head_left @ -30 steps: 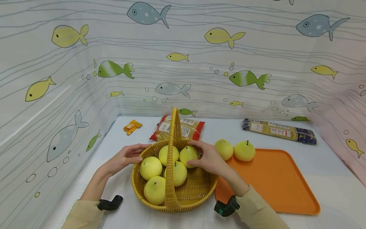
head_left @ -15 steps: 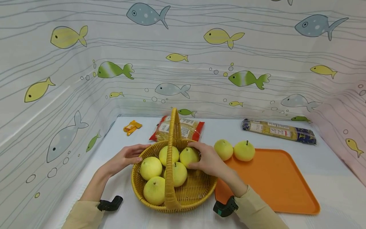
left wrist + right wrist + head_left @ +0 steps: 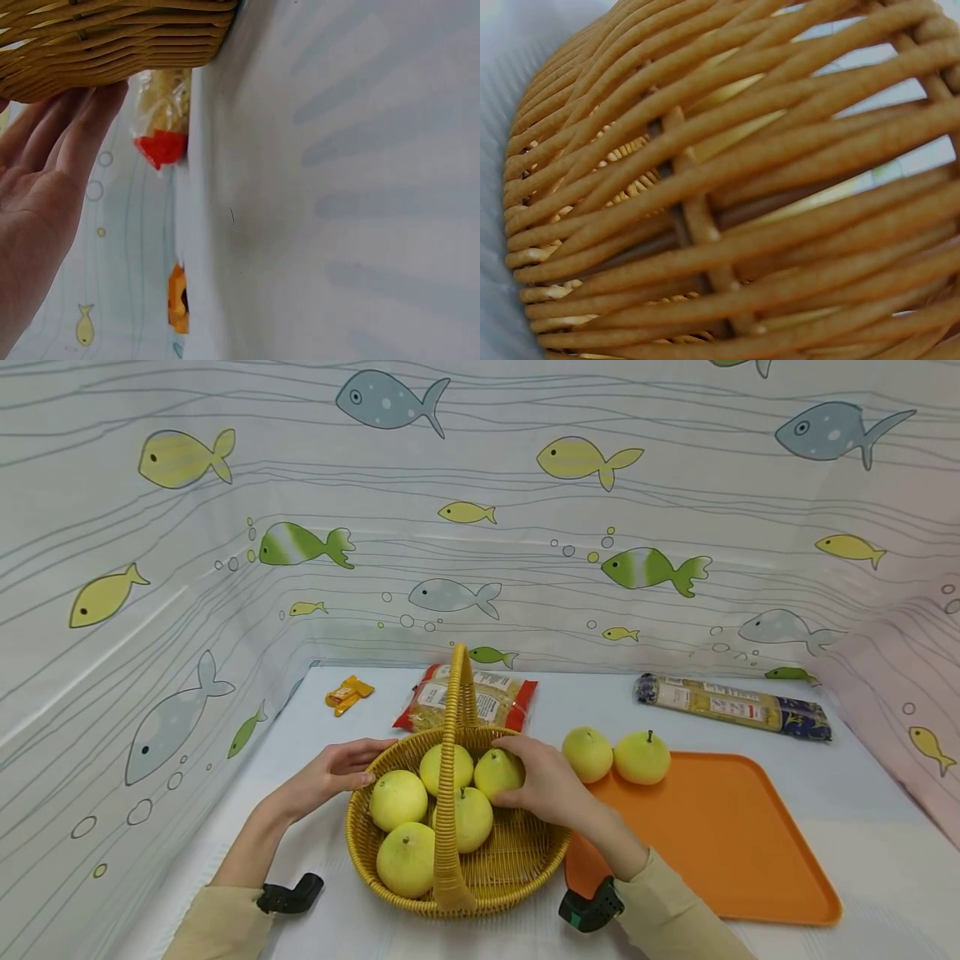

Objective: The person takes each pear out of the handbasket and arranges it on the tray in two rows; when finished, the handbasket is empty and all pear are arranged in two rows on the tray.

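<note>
A yellow wicker basket (image 3: 517,860) with a tall arched handle holds several round yellow-green pears (image 3: 405,860). My right hand (image 3: 551,781) reaches over the right rim and grips the pear (image 3: 495,775) at the basket's back right, thumb in front and fingers behind. On the left, my left hand (image 3: 330,777) rests against the outside of the basket, its thumb tip at the rim. Its fingers (image 3: 94,131) lie fairly straight along the woven wall in the left wrist view. Close wickerwork (image 3: 727,180) fills the right wrist view, hiding the right hand.
Two pears (image 3: 642,757) sit at the back left edge of an orange tray (image 3: 720,835), right of the basket. Behind the basket lies a red-ended clear food packet (image 3: 480,693). Small orange wrapped packets (image 3: 348,695) are at back left, a long noodle-like pack (image 3: 731,703) at back right.
Hardly anything differs: both hands keep their places, and the gripped pear has shifted very slightly in the basket.
</note>
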Demonstrator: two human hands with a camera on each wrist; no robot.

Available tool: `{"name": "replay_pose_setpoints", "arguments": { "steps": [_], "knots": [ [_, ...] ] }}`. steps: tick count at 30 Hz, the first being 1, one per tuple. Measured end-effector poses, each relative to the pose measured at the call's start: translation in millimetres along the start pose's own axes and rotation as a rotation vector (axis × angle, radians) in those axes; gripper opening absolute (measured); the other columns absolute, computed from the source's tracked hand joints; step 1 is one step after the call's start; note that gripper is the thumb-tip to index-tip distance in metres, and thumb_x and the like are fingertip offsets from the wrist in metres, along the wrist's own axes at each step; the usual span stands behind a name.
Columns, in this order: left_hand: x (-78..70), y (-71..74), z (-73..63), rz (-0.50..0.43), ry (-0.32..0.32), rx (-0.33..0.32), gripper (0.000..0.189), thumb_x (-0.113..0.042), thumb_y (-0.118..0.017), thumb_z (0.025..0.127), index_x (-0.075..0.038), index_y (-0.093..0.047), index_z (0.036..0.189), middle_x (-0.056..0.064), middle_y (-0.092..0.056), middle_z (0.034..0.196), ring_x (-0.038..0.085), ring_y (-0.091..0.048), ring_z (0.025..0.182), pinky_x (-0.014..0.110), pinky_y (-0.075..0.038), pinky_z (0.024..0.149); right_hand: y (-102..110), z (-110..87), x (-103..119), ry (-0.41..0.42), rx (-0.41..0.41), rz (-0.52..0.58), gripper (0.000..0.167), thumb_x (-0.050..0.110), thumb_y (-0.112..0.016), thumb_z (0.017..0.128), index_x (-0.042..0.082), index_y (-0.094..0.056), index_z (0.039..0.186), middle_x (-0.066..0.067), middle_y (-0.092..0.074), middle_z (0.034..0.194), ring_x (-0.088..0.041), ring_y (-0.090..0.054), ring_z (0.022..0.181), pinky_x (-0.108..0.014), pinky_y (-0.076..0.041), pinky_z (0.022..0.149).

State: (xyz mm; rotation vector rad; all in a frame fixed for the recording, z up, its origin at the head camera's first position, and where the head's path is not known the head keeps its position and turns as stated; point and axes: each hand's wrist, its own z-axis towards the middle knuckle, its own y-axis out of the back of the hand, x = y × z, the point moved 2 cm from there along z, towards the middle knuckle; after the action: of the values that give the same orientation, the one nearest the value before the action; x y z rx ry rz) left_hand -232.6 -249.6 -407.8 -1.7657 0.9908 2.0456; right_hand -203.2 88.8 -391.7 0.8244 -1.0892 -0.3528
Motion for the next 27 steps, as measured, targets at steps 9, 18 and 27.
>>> {"name": "replay_pose_setpoints", "arguments": {
  "steps": [9,18,27],
  "knots": [
    [-1.0,-0.6,-1.3,0.001,0.0,-0.007,0.052,-0.007,-0.055,0.1,0.001,-0.041,0.15,0.027,-0.044,0.15,0.003,-0.055,0.128,0.022,-0.048,0.099,-1.0,0.8,0.4,0.009,-0.006,-0.02,0.07,0.018,-0.092,0.071,0.004,-0.061,0.133,-0.011,-0.065,0.131,-0.03,-0.062,0.117,-0.048,-0.05,0.096],
    [-2.5,-0.4,-1.1,0.013,-0.006,-0.007,0.052,-0.007,-0.055,0.1,0.001,-0.041,0.15,0.026,-0.045,0.15,0.004,-0.054,0.129,0.022,-0.048,0.099,-1.2,1.0,0.9,-0.009,-0.036,-0.035,0.068,0.019,-0.093,0.068,0.005,-0.065,0.128,-0.01,-0.068,0.124,-0.028,-0.065,0.109,-0.045,-0.052,0.09],
    [-2.2,-0.9,-0.7,0.01,0.003,-0.004,0.053,-0.008,-0.055,0.1,0.001,-0.041,0.15,0.025,-0.046,0.15,0.006,-0.054,0.13,0.021,-0.048,0.099,-1.8,-0.8,2.7,-0.059,-0.064,-0.084,0.068,0.024,-0.094,0.067,0.009,-0.067,0.127,-0.008,-0.072,0.117,-0.026,-0.068,0.098,-0.041,-0.054,0.084]
  ]
}}
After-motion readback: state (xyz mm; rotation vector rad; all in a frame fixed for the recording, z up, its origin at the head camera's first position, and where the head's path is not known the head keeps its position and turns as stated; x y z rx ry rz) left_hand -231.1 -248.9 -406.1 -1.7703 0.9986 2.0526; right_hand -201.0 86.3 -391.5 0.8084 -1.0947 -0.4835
